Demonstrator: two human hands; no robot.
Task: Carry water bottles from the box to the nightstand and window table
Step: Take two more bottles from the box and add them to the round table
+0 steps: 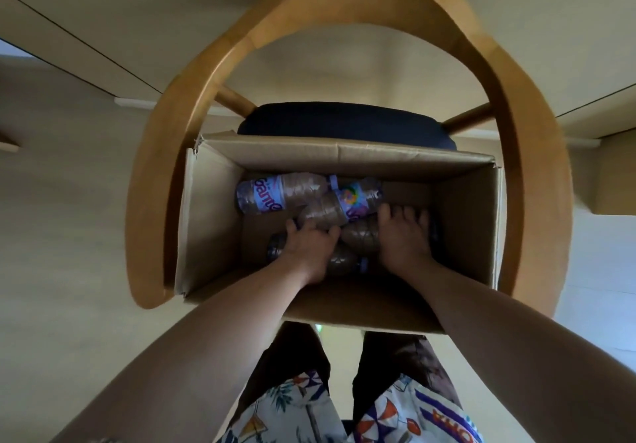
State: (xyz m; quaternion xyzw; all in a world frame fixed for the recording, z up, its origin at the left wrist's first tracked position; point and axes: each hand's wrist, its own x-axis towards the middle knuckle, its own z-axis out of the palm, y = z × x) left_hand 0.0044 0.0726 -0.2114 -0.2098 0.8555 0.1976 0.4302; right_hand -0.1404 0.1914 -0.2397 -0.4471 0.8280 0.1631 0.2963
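An open cardboard box [464, 208] stands on the dark seat of a wooden armchair. Several clear water bottles lie on their sides at its bottom. One labelled bottle [272, 193] lies at the far left, a second labelled bottle [347, 201] lies slanted beside it. Both my arms reach down into the box. My left hand [306, 246] curls round a bottle [275, 248] whose dark end sticks out to its left. My right hand [404, 232] lies on top of another bottle [359, 237], fingers spread and bent over it.
The curved wooden chair back and arms [509, 105] ring the box on three sides. Pale floor lies to the left and right. A light wooden furniture edge [616, 181] stands at the right. My legs and patterned shirt fill the bottom of the view.
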